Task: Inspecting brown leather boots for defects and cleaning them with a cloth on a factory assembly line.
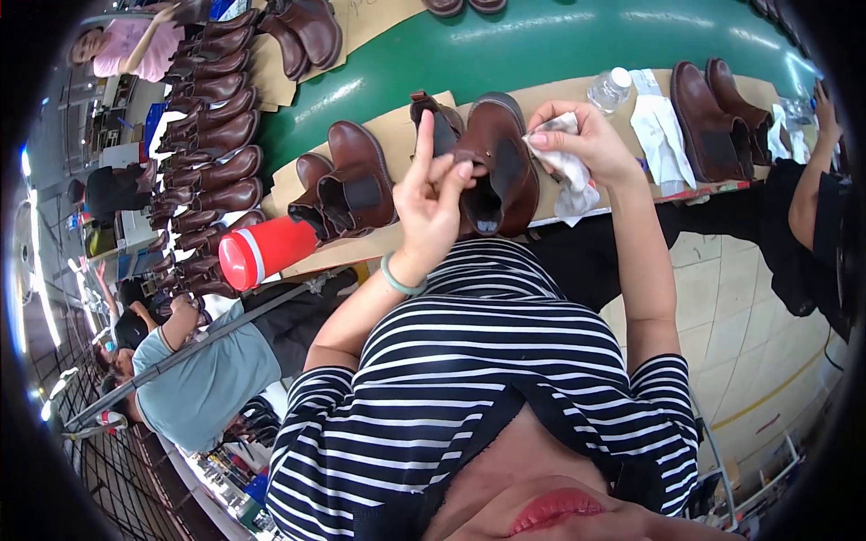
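Note:
A brown leather ankle boot (pixel 494 135) with dark elastic side panels lies in front of me, its opening toward me. The thumb and bent fingers of my left hand (pixel 431 203) pinch the edge of that opening, while the index finger points up. In my right hand (pixel 586 144), a crumpled white cloth (pixel 570 180) is gripped between thumb and fingers against the boot's right side. Partly hidden behind my left hand is another brown boot (pixel 424 104). To the left sits a pair of brown boots (pixel 361 162).
A red cylinder with a white band (pixel 271 251) juts from the bench's left edge. To the right are a clear bottle (pixel 610 90), a white cloth (pixel 663 135) and more boots (pixel 708 126). Rows of boots (pixel 216 135) stand farther left. Other people work on both sides.

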### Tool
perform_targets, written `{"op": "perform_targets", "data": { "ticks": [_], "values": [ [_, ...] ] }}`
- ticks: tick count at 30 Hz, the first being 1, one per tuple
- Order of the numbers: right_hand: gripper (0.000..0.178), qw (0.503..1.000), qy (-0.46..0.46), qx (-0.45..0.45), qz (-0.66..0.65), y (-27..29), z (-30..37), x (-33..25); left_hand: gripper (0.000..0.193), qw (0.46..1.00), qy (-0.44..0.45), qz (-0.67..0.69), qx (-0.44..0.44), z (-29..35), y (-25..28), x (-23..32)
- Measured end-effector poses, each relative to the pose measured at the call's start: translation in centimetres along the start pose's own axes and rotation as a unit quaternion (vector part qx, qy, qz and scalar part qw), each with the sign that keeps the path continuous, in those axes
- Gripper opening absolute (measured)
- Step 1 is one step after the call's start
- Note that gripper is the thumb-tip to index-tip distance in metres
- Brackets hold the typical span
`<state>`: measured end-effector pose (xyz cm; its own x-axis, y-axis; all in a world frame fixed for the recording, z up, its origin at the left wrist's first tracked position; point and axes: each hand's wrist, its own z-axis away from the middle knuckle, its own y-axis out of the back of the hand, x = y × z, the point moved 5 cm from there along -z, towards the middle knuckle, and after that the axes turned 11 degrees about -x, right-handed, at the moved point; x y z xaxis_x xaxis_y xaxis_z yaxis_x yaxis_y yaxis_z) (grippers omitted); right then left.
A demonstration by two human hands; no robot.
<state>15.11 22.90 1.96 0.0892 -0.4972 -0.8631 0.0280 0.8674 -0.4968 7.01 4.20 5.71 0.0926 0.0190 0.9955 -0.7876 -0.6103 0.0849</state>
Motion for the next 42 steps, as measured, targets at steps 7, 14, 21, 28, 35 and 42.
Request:
{"op": "perform_targets", "data": {
  "ticks": [7, 14, 21, 28, 35, 42],
  "values": [
    [0.015, 0.977, -0.019, -0.059, 0.205, -6.6, -3.1, -2.1, 0.077, 0.998, -0.039, -0.032, -0.046, 1.3, -0.6, 0.4],
    [0.011, 0.943, 0.084, -0.062, 0.317, -6.2, -2.1, -1.8, 0.078, 0.983, -0.103, -0.152, -0.006, 1.0, 0.1, 1.0],
    [0.009, 0.926, 0.112, -0.033, 0.358, -6.5, -2.4, -1.8, 0.08, 0.987, -0.069, -0.141, -0.016, 0.2, 0.9, 0.6],
    [0.01, 0.935, 0.114, 0.008, 0.336, -6.5, -3.0, -1.7, 0.078, 0.986, -0.109, -0.126, -0.031, -0.2, 0.7, 0.4],
    [0.009, 0.937, 0.124, 0.011, 0.325, -6.2, -3.2, -1.9, 0.08, 0.985, -0.114, -0.118, -0.046, -1.1, 0.7, 0.6],
    [0.009, 0.931, 0.134, 0.011, 0.34, -5.6, -3.1, -1.6, 0.08, 0.99, -0.088, -0.108, -0.035, -1.5, 0.9, -0.3]
  ]
}}
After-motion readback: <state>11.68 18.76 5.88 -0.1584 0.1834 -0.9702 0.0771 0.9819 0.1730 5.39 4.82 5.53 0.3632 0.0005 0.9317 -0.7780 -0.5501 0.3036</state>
